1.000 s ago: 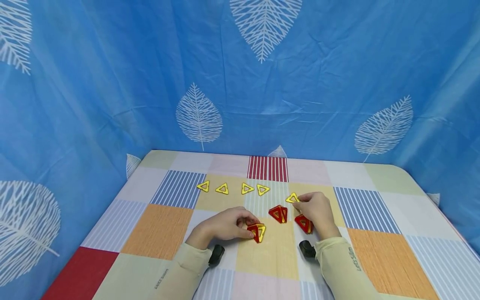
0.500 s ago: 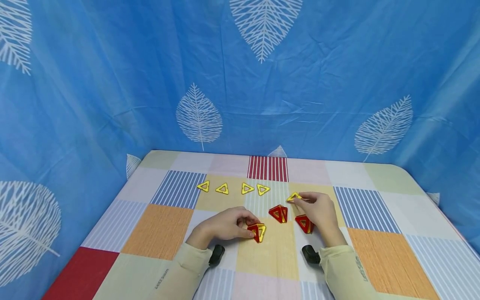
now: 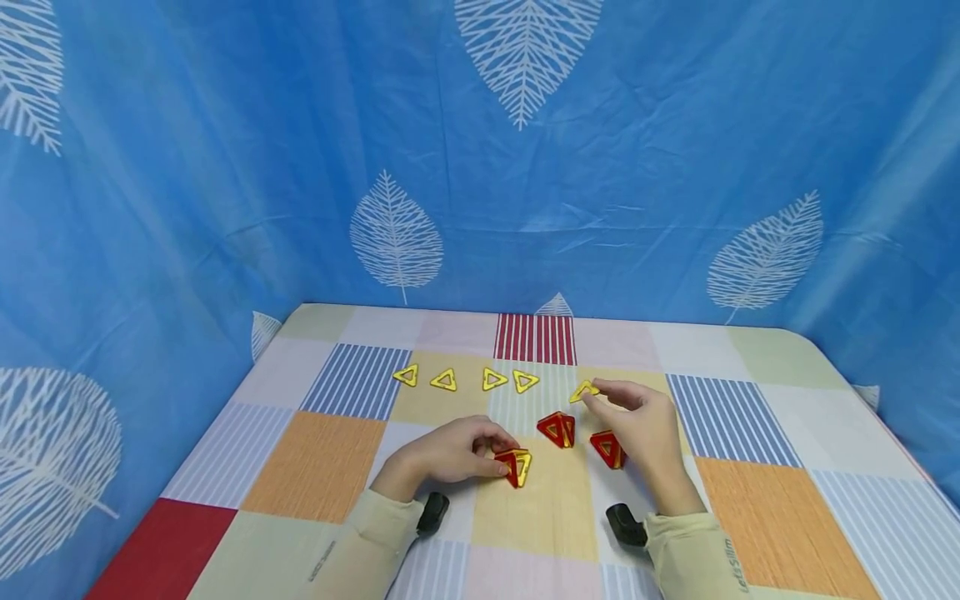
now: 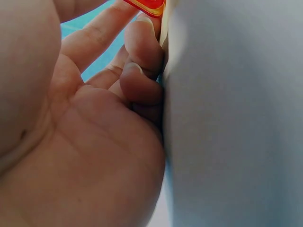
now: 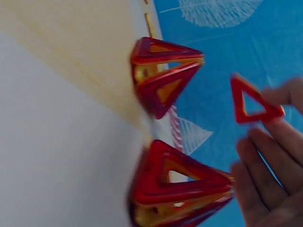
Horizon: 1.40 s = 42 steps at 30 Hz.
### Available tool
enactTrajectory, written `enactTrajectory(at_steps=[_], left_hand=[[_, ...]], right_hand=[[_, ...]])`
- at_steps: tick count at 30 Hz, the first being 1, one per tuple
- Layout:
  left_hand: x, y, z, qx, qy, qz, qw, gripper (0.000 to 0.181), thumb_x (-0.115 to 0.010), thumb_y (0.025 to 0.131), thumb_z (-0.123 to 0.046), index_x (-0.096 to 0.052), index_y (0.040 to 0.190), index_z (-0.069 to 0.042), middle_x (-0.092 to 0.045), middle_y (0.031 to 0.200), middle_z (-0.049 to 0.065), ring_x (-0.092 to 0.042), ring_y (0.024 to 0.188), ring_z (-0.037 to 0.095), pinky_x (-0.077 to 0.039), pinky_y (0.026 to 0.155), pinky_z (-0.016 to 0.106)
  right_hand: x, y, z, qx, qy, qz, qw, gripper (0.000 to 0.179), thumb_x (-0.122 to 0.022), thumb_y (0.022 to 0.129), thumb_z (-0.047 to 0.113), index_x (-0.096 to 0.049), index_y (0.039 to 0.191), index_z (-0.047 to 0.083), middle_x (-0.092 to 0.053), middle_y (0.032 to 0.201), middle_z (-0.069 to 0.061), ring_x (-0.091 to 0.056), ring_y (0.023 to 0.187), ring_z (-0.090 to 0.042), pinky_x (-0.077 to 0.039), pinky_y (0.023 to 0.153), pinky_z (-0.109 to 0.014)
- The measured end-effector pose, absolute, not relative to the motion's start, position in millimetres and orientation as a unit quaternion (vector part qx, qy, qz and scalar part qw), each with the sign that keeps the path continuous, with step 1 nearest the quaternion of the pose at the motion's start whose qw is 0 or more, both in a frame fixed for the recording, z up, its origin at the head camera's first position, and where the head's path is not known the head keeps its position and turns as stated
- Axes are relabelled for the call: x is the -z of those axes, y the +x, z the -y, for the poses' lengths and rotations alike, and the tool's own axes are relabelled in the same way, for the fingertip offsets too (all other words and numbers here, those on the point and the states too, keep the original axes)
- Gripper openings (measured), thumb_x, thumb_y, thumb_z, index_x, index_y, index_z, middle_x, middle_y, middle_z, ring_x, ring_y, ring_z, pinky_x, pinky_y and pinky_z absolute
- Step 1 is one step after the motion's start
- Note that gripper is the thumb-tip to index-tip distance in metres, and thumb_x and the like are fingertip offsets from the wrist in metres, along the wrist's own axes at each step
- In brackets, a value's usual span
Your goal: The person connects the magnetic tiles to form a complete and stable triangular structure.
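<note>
My left hand (image 3: 453, 450) pinches a partly built pyramid of triangular magnetic tiles (image 3: 517, 468), red outside with a yellow inner face showing. In the left wrist view only a red-orange corner of a tile (image 4: 150, 5) shows beyond the fingers; the rest is out of frame. My right hand (image 3: 641, 425) holds one triangular magnetic tile (image 3: 581, 392) between thumb and fingertips, tilted above the cloth. It looks yellow from the head view, red from the right wrist. Two red pyramids stand close by: one in the middle (image 3: 557, 429), one beside the right wrist (image 3: 607, 448).
Farther back, several loose yellow triangle tiles (image 3: 492, 379) lie flat in a row. A patchwork cloth (image 3: 540, 521) covers the table. A blue curtain (image 3: 630, 150) with white leaf prints hangs behind and around the sides.
My right hand has picked the tile up off the cloth and tilted it, while the right wrist shifted slightly right and nearer. My left hand keeps holding its piece in place.
</note>
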<state>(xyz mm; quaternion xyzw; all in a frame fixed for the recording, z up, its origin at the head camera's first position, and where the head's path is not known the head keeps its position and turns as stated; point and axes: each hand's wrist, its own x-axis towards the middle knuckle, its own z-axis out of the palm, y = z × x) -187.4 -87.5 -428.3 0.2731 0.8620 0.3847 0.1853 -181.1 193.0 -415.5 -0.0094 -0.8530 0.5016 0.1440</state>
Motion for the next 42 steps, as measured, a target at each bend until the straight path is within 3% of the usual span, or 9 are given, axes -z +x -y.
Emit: enactTrajectory(at_steps=[3, 12, 20, 30, 42], left_hand=[[428.3, -187.4, 87.5, -0.381, 0.278, -0.863, 0.180, 0.025, -0.077, 0.092, -0.022, -0.072, 0.116, -0.019, -0.058, 0.099, -0.010, -0.048, 0.080, 0.011, -0.042, 0.071, 0.028], [427.2, -187.8, 85.3, -0.383, 0.290, -0.859, 0.177, 0.024, -0.077, 0.092, -0.022, -0.072, 0.114, -0.017, -0.059, 0.099, -0.010, -0.049, 0.077, 0.009, -0.043, 0.070, 0.027], [430.1, -190.2, 86.1, -0.385, 0.287, -0.859, 0.177, 0.024, -0.077, 0.091, -0.022, -0.073, 0.114, -0.017, -0.059, 0.094, -0.010, -0.048, 0.074, 0.010, -0.042, 0.067, 0.027], [429.0, -189.0, 86.8, -0.394, 0.283, -0.856, 0.177, 0.022, -0.077, 0.091, -0.021, -0.073, 0.112, -0.017, -0.059, 0.091, -0.009, -0.048, 0.075, 0.009, -0.041, 0.066, 0.027], [429.4, -189.4, 87.6, -0.404, 0.286, -0.850, 0.179, 0.022, -0.076, 0.093, -0.020, -0.072, 0.114, -0.015, -0.058, 0.090, -0.007, -0.050, 0.072, 0.010, -0.042, 0.065, 0.026]], right_hand=[[410.9, -178.4, -191.2, -0.494, 0.023, 0.862, 0.113, 0.027, -0.082, 0.086, 0.026, -0.079, 0.108, 0.010, -0.075, 0.104, -0.006, -0.069, 0.096, -0.022, -0.054, 0.076, -0.026], [400.9, -171.6, -184.0, -0.484, 0.154, 0.862, -0.009, 0.017, -0.084, 0.081, 0.012, -0.080, 0.097, 0.008, -0.074, 0.090, -0.001, -0.069, 0.077, -0.019, -0.054, 0.064, -0.030], [406.5, -173.2, -168.9, -0.440, 0.233, 0.863, -0.086, 0.013, -0.083, 0.078, 0.007, -0.079, 0.091, 0.004, -0.073, 0.081, 0.004, -0.068, 0.073, -0.014, -0.055, 0.066, -0.028], [414.6, -171.2, -154.2, -0.449, 0.249, 0.851, -0.110, 0.012, -0.085, 0.079, 0.008, -0.077, 0.088, 0.006, -0.073, 0.081, 0.003, -0.071, 0.076, -0.014, -0.056, 0.068, -0.027], [417.1, -170.9, -148.4, -0.446, 0.255, 0.852, -0.102, 0.015, -0.087, 0.080, 0.016, -0.078, 0.091, 0.009, -0.071, 0.084, 0.004, -0.070, 0.075, -0.013, -0.056, 0.067, -0.027]])
